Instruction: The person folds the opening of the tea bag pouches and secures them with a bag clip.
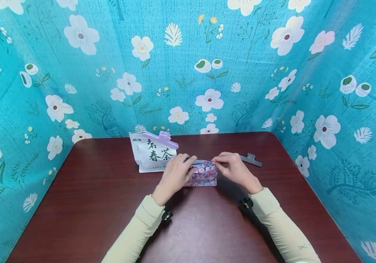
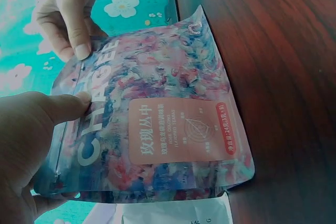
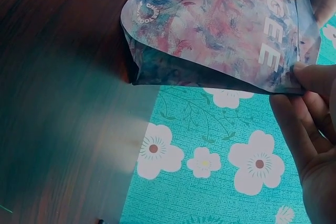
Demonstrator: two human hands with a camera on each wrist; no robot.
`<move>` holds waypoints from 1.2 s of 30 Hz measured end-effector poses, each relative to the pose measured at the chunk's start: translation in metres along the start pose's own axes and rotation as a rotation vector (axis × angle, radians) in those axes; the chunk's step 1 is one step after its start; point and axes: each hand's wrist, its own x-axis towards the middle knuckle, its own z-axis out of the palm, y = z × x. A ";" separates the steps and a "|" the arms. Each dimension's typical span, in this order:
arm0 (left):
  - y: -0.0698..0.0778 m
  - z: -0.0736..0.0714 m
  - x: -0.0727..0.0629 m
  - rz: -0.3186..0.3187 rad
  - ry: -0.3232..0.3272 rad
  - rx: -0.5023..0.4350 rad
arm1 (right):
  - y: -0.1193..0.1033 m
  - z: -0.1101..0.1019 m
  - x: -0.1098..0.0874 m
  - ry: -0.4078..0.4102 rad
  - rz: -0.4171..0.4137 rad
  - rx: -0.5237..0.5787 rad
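Note:
A pink, purple and blue tea pouch (image 2: 173,72) with white CHAGEE lettering stands upright near the middle of the table, its base on the wood. My left hand (image 1: 176,171) grips its top edge on the left; the thumb (image 2: 68,107) lies over the front and the other fingers go behind. With thumb and fingers, my right hand (image 3: 315,108) pinches the top right corner by the zip strip. In the head view both hands hide parts of the pouch (image 1: 204,177). Whether its zip is sealed, I cannot tell.
Behind and left stands a white tea pouch (image 1: 148,157) with green characters, a purple bag clip (image 1: 160,139) across its top. A dark grey bag clip (image 1: 252,160) lies beyond my right hand. A flowered blue curtain (image 1: 188,73) surrounds the dark red table (image 1: 86,204).

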 end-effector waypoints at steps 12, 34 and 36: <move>-0.007 0.002 -0.003 -0.022 0.034 -0.027 | 0.000 0.000 0.001 0.010 0.019 -0.011; -0.006 0.005 -0.003 -0.038 0.032 -0.037 | -0.008 -0.002 -0.004 0.002 -0.062 -0.114; -0.006 0.005 -0.003 -0.039 0.032 -0.035 | -0.009 0.000 -0.005 0.008 -0.097 -0.149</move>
